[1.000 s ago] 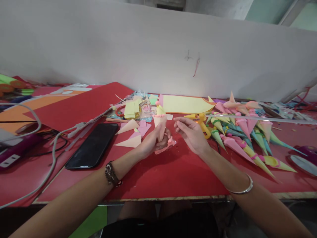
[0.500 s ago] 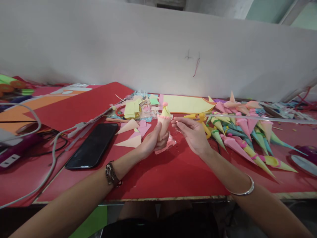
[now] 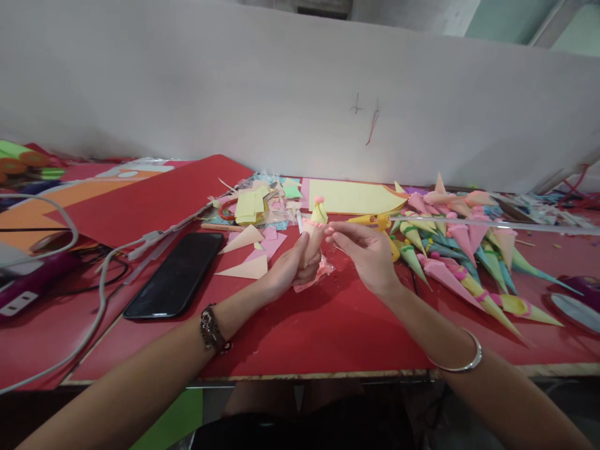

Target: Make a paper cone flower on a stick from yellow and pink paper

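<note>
My left hand (image 3: pixel 288 269) is wrapped around a peach paper ice cream cone (image 3: pixel 314 240), tilted a little to the right. A yellow swirl (image 3: pixel 319 214) with a pink ball on it rises from the cone, and a pink band lines the rim. Between the thumb and fingertips of my right hand (image 3: pixel 370 253) is a small piece of pink clay (image 3: pixel 330 230), close to the cone's right rim. Below the cone a clear plastic wrapper with pink material (image 3: pixel 323 269) lies on the red table (image 3: pixel 309 337), partly hidden by my left hand.
On the right lies a pile of finished paper cones (image 3: pixel 462 250), beside a yellow glue gun (image 3: pixel 370 221). To the left are a black phone (image 3: pixel 175 275), peach paper pieces (image 3: pixel 246 269), a white cable (image 3: pixel 102 294) and red sheets (image 3: pixel 154 200). A pale wall (image 3: pixel 281 94) stands behind.
The cone has tipped to the right, bringing its rim nearer my right fingertips. The pink piece in my right hand shows more clearly now.
</note>
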A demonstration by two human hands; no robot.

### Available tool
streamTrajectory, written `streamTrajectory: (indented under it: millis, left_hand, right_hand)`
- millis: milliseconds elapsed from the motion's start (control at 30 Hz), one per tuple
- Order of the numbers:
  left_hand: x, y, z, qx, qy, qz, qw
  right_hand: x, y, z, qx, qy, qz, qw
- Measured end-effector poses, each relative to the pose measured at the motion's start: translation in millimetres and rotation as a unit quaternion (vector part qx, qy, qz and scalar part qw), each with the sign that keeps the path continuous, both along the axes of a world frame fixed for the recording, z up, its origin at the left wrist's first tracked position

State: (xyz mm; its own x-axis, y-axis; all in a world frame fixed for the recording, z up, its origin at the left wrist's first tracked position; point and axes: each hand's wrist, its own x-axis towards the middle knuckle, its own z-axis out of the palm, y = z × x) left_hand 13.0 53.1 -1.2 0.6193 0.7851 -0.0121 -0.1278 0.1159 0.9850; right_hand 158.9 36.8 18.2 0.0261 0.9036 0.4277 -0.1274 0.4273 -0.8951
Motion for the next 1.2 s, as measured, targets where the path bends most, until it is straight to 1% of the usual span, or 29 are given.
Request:
streamTrajectory:
  millis: [200,400,467,700,867,1100,1200]
  left_hand:
    - [-0.2,0.9,-1.3,-0.017,0.001,-0.010,1.000]
    - [0.7,-1.7,1.9,-0.024,0.003,-0.030,0.999]
    - [1.0,-2.2,2.5,-0.022,0.003,-0.035,0.999]
    - [0.9,-3.0,2.2,-0.020,-0.012,-0.049,0.999]
    - [0.5,-2.4,1.1,-0.017,-0.020,-0.056,0.998]
    - [0.3,-1.9,0.0,-0.010,-0.006,-0.049,0.999]
    - [-0.1,-2.2,0.4,-0.007,-0.006,-0.050,0.999]
  right_hand:
    - [1.5,0.6,-0.6,0.017,-0.034,-0.047,0.998]
    - [1.8,1.5,-0.2,0.100,-0.086,-0.070,0.989]
    - [1.6,1.5,0.2,0.107,-0.094,-0.069,0.987]
    - [2.8,4.9,-2.9,0.076,-0.091,-0.048,0.992]
    - [4.2,7.3,-4.6,0.077,-0.090,-0.054,0.991]
    - [3.0,8.1,-4.8,0.031,-0.033,-0.014,0.999]
    - [2.7,7.9,-4.7,0.015,-0.022,-0.016,1.000]
